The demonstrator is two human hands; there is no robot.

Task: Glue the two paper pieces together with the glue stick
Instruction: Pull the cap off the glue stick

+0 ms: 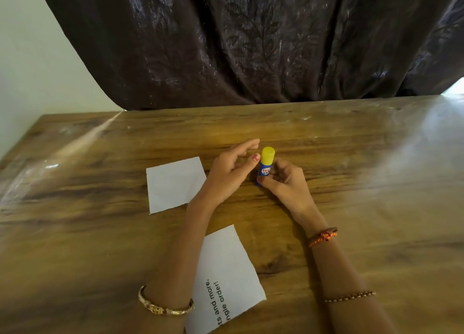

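Note:
A blue glue stick [265, 168] with a yellow cap stands upright near the middle of the wooden table [376, 183]. My right hand [283, 180] grips its blue body with curled fingers. My left hand [232, 165] hovers just left of the stick, fingers relaxed and spread, thumb close to the cap. A blank white paper piece [173, 184] lies flat left of my hands. A second paper piece [226, 278] with printed black text lies nearer to me, partly under my left forearm.
A dark patterned curtain [251, 45] hangs behind the table's far edge. A pale wall [30, 70] stands at the left. Bare wood stretches to the right and far left of the papers.

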